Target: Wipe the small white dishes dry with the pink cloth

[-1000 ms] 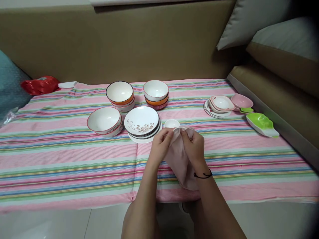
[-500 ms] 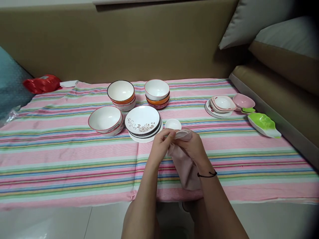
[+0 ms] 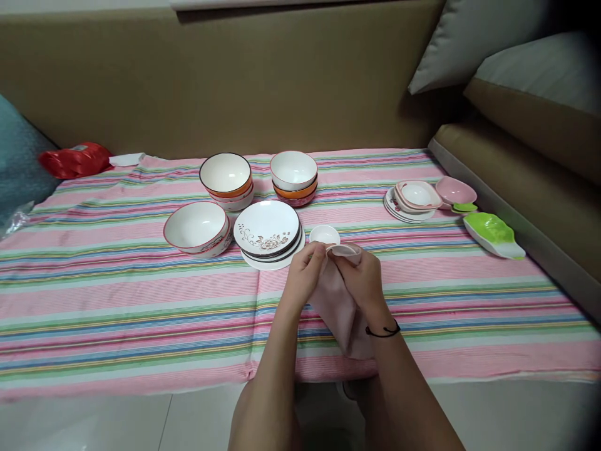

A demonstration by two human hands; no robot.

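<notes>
Both my hands are closed on a pale pink cloth (image 3: pixel 333 300) just above the front half of the striped sheet. My left hand (image 3: pixel 303 275) pinches its upper left part between thumb and fingers. At its upper right part is my right hand (image 3: pixel 366 275), gripping the cloth. A pale curved rim (image 3: pixel 346 250) shows between the hands, apparently of a small dish partly wrapped in the cloth; most of it is hidden. Just beyond my fingers stands a small white bowl (image 3: pixel 325 235). Left of it lies a stack of flower-patterned plates (image 3: pixel 267 225).
Stacked bowls (image 3: pixel 226 172), more bowls (image 3: pixel 294 169) and red-rimmed bowls (image 3: pixel 196 225) stand at left and centre. To the right are small dishes on plates (image 3: pixel 417 195), a pink bowl (image 3: pixel 456 190) and a green leaf-shaped dish (image 3: pixel 493 235). A red bundle (image 3: pixel 75 160) lies far left.
My hands have shifted slightly with the cloth, which now hangs more open between them, and the pale rim shows more clearly. The dishes on the sheet stay put.
</notes>
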